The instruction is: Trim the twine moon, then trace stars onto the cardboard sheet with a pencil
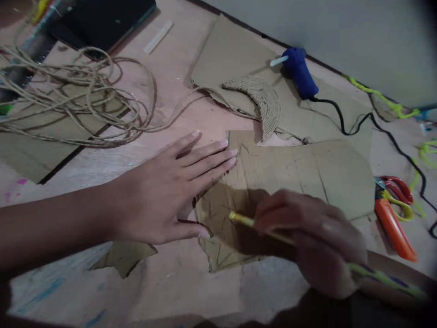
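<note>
My left hand [170, 191] lies flat with its fingers stretched out, fingertips on the left edge of a brown cardboard piece [283, 168]. Dark lines, some star-like, are drawn on that cardboard. Blurred by motion, my right hand [307, 232] is closed around a yellowish pencil [242, 220], whose near end is over the drawn lines; its exact tip is unclear. Below my left wrist is a small cut cardboard star [124, 257], partly covered by the arm. Beyond the cardboard rests a crescent [261, 98] covered in coiled twine, with a strand leading left.
Loose twine [92, 100] is heaped at left over another cardboard sheet [30, 155]. A blue glue gun [300, 75] with a black cord lies on a larger sheet [221, 50]. Orange-handled cutter [394, 228], scissors [399, 196], glue stick [159, 36] and dark tablet-like object [105, 23] surround the work.
</note>
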A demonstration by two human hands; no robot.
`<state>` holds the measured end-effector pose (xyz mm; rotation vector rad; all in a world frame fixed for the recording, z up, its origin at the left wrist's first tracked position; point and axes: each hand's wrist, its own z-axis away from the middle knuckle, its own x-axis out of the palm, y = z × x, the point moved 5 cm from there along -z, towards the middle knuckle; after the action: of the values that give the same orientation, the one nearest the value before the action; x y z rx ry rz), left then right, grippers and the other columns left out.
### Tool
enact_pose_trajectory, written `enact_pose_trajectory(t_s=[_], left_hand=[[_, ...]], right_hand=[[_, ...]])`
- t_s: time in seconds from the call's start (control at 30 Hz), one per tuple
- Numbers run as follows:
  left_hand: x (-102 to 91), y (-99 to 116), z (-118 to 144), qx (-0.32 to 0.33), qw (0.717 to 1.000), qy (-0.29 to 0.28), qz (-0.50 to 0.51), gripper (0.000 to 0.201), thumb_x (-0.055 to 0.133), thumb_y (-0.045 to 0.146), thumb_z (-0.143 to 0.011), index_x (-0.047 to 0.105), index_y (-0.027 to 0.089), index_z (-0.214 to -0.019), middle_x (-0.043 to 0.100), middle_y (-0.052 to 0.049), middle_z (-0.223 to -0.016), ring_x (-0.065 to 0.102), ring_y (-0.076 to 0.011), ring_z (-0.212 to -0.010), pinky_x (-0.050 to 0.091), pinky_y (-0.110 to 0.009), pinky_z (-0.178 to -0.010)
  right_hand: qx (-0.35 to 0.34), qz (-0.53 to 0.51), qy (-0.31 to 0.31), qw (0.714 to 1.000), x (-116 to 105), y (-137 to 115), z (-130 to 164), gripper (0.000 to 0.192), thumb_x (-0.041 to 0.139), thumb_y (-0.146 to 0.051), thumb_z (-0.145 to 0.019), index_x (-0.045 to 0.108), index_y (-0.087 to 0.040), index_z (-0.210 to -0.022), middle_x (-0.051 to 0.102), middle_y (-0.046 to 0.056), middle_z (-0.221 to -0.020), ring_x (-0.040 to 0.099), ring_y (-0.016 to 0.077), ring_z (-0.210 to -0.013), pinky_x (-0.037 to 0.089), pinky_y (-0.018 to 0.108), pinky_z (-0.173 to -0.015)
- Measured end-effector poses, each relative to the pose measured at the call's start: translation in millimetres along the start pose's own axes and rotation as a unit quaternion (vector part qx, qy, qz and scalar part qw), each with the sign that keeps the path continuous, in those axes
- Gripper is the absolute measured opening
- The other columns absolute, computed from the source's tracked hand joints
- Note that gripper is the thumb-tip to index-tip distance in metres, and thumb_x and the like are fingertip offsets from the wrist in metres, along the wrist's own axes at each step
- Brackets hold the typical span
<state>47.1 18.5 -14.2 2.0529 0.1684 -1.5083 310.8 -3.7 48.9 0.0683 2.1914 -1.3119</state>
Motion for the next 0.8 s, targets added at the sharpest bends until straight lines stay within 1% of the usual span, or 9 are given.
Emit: enact_pose_trajectory(t_s=[0.17,0.33,0.4,0.47,0.53,0.6,0.7,0.73,0.8], left_hand=[[-0.4,3,0,-0.009,0.999,-0.036,-0.035,0.113,0.045,0.087,-0.130,0.014,0.012,-0.209,0.023,-0.016,-0.221,0.018,-0.0334,-0.210,-0.012,-0.050,-0.171],[-2.9,3,0,-0.002,0.999,-0.029,-0.026,0.117,0.050,0.089,-0.129,0.013,0.012,-0.209,0.024,-0.016,-0.221,0.021,-0.0360,-0.210,-0.014,-0.048,-0.172],[-3.2,2,0,-0.002,1.000,-0.019,-0.018,0.117,0.049,0.089,-0.129,0.011,0.014,-0.210,0.026,-0.017,-0.221,0.025,-0.0387,-0.209,-0.008,-0.055,-0.174],[-2.5,1,0,-0.002,1.000,-0.025,-0.006,0.119,0.052,0.090,-0.128,0.005,0.018,-0.211,0.028,-0.018,-0.220,0.028,-0.0405,-0.208,-0.003,-0.062,-0.174],[-1.9,1,-1,-0.004,0.999,-0.040,0.002,0.123,0.057,0.090,-0.127,0.001,0.021,-0.212,0.026,-0.017,-0.220,0.027,-0.0407,-0.208,-0.001,-0.064,-0.174],[-2.7,1,-1,-0.006,0.999,-0.039,0.002,0.124,0.059,0.089,-0.127,0.002,0.019,-0.212,0.024,-0.017,-0.221,0.026,-0.0404,-0.209,-0.002,-0.063,-0.174],[-4.2,1,-1,-0.003,0.999,-0.032,0.002,0.124,0.058,0.092,-0.126,0.004,0.021,-0.212,0.026,-0.017,-0.220,0.028,-0.0398,-0.208,-0.001,-0.062,-0.174],[-4.6,1,-1,-0.003,1.000,-0.030,0.002,0.124,0.057,0.093,-0.126,0.004,0.022,-0.213,0.027,-0.016,-0.220,0.028,-0.0396,-0.208,0.000,-0.062,-0.174],[-4.9,2,-1,0.002,0.999,-0.032,-0.005,0.123,0.055,0.092,-0.127,0.008,0.018,-0.212,0.027,-0.018,-0.220,0.027,-0.0392,-0.208,0.000,-0.061,-0.174]], right_hand=[[-0.068,0.066,-0.086,0.992,14,0,-7,0.026,0.094,-0.059,-0.117,0.088,-0.034,-0.113,0.088,0.007,-0.104,0.087,0.0279,-0.085,0.072,0.039,-0.065],[-0.144,0.088,-0.120,0.978,10,-6,11,0.036,0.057,-0.035,-0.138,0.085,-0.022,-0.120,0.093,0.008,-0.106,0.087,0.0189,-0.084,0.075,0.031,-0.074],[-0.142,0.080,-0.120,0.979,10,-8,13,0.037,0.058,-0.036,-0.138,0.083,-0.021,-0.114,0.092,0.007,-0.101,0.084,0.0175,-0.078,0.072,0.031,-0.070],[-0.113,0.089,-0.082,0.986,9,-8,11,0.035,0.061,-0.017,-0.132,0.078,-0.025,-0.102,0.084,-0.001,-0.086,0.074,0.0149,-0.065,0.065,0.032,-0.064],[-0.144,0.085,-0.134,0.977,16,-11,10,0.033,0.058,-0.024,-0.134,0.083,-0.021,-0.113,0.093,0.007,-0.103,0.085,0.0182,-0.081,0.073,0.033,-0.074],[-0.142,0.099,-0.126,0.977,17,-12,7,0.031,0.063,-0.022,-0.131,0.084,-0.023,-0.108,0.093,0.008,-0.103,0.086,0.0191,-0.082,0.072,0.032,-0.071],[-0.120,0.107,-0.065,0.985,13,-14,5,0.040,0.072,-0.007,-0.117,0.071,-0.028,-0.083,0.081,-0.002,-0.080,0.069,0.0159,-0.061,0.064,0.033,-0.058],[-0.127,0.110,-0.119,0.978,19,-15,6,0.035,0.069,-0.011,-0.121,0.076,-0.027,-0.090,0.087,0.001,-0.090,0.077,0.0174,-0.070,0.069,0.032,-0.063],[-0.133,0.121,-0.131,0.975,22,-17,8,0.032,0.066,-0.016,-0.123,0.079,-0.026,-0.096,0.088,0.003,-0.094,0.080,0.0185,-0.076,0.069,0.032,-0.064]])
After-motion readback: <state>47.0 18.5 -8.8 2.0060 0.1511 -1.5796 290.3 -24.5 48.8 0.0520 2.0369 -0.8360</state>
